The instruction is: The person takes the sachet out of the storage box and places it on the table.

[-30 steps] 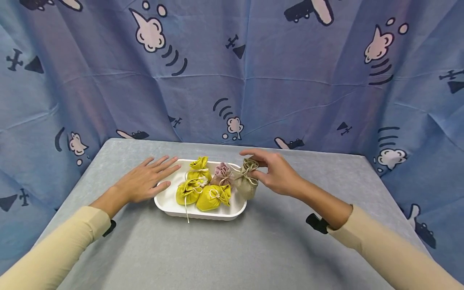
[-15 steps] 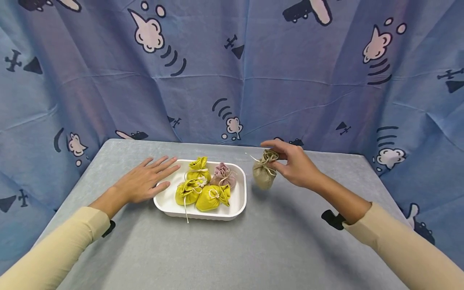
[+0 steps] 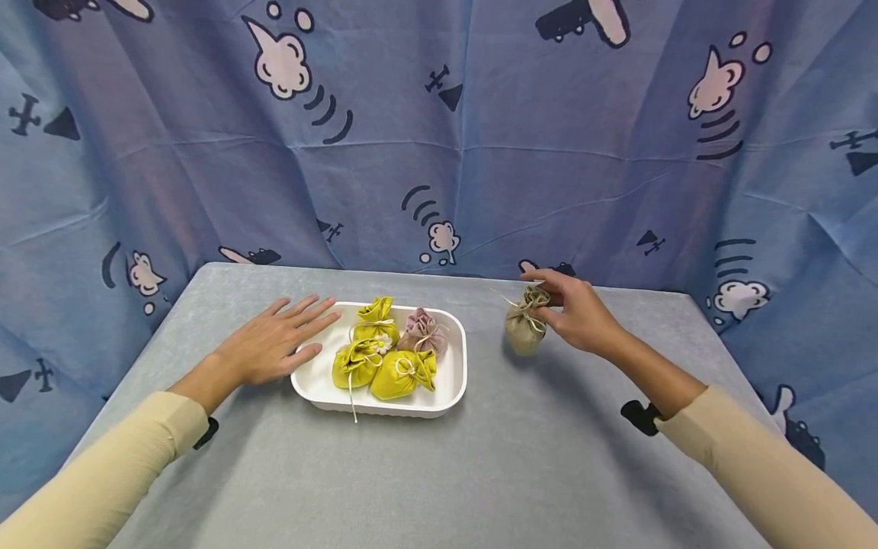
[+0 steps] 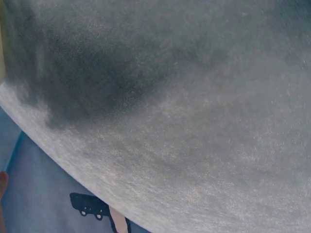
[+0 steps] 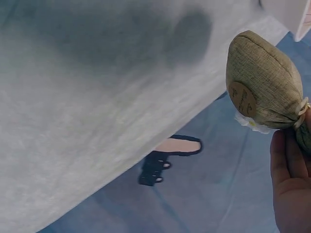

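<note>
My right hand [image 3: 576, 313] pinches an olive-green drawstring pouch [image 3: 525, 329] by its gathered neck, to the right of a white tray [image 3: 455, 385]. In the right wrist view the pouch [image 5: 265, 80] shows a round brown label [image 5: 242, 99] and part of a white flower, with my fingers [image 5: 286, 160] at its tied neck. Straight fingers of my left hand [image 3: 267, 343] rest at the tray's left rim. Inside the tray sit several yellow pouches [image 3: 394, 377], one with a white flower, and a pinkish pouch [image 3: 424, 339] at the back right.
A grey cloth-covered table [image 3: 411, 480] lies under everything. Behind its far edge hangs a blue patterned curtain [image 3: 384, 183]. In the left wrist view only the table cloth [image 4: 204, 136], a shadow and some curtain appear clearly.
The olive-green pouch has moved right, out over the tray's right rim and away from it, held by my right hand. My left hand and the other pouches stay put.
</note>
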Tool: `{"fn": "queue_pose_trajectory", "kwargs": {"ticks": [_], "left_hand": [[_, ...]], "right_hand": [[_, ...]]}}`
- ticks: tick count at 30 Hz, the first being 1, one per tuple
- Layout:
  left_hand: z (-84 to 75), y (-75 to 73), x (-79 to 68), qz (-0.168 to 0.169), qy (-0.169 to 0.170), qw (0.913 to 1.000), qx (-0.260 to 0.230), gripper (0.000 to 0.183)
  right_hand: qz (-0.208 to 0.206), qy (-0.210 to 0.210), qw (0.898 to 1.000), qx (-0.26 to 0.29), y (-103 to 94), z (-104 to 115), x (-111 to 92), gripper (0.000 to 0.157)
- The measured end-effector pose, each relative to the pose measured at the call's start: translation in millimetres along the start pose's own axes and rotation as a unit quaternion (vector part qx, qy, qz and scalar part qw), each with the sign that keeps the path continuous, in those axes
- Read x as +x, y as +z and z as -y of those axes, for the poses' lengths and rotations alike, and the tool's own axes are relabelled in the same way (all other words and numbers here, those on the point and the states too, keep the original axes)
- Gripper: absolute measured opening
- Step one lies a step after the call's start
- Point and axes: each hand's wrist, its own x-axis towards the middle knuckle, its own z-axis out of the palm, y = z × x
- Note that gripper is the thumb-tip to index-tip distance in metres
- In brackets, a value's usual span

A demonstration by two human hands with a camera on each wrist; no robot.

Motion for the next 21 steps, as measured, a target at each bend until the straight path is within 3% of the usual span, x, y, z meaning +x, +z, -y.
{"fn": "queue_pose_trajectory", "kwargs": {"ticks": [8,21], "left_hand": [[0.2,0.4,0.6,0.005,-0.003,1.0,0.0,0.062],[-1.0,0.3,0.4,0.002,-0.005,1.0,0.003,0.063]], "right_hand": [[0.008,0.033,0.999,-0.011,3.1,-22,-6,0.052],[0.006,0.039,0.999,-0.014,5.3,-38,-13,0.059]]}}
